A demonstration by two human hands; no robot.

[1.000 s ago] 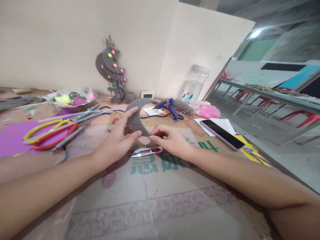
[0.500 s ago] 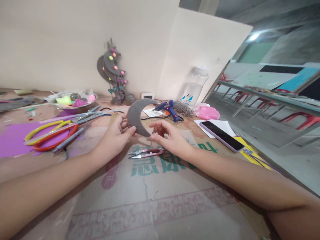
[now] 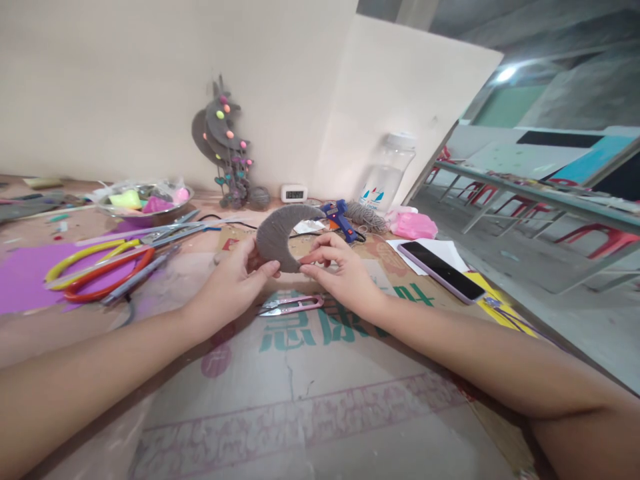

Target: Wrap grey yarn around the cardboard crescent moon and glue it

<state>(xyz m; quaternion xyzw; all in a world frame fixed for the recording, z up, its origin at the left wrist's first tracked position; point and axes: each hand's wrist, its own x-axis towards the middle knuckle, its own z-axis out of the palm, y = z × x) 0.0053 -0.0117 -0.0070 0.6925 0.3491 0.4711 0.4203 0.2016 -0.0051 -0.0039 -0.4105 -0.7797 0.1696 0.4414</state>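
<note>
A crescent wrapped in grey yarn (image 3: 276, 235) is raised above the table. My left hand (image 3: 245, 273) grips its outer left side, thumb in front and fingers behind. At its lower tip, the thumb and fingers of my right hand (image 3: 337, 267) are pinched together; whatever is between them is too small to make out. Pink thread snips (image 3: 305, 305) lie on the cardboard under my hands. Behind the crescent is a blue glue gun (image 3: 340, 219), beside a heap of grey yarn (image 3: 367, 217).
Yellow and red-handled tools (image 3: 107, 273) lie left on purple sheet. Behind them stands a bowl (image 3: 145, 215) of colourful pieces. A decorated moon hanging (image 3: 225, 133) is against the wall. A clock (image 3: 294, 193), bottle (image 3: 385, 173), pink bag (image 3: 415, 225) and phone (image 3: 443, 272) are farther right.
The crescent has tilted, its upper tip swinging right and now overlapping the glue gun. My right fingers have drawn closer together at the lower tip, and the clock is more fully visible.
</note>
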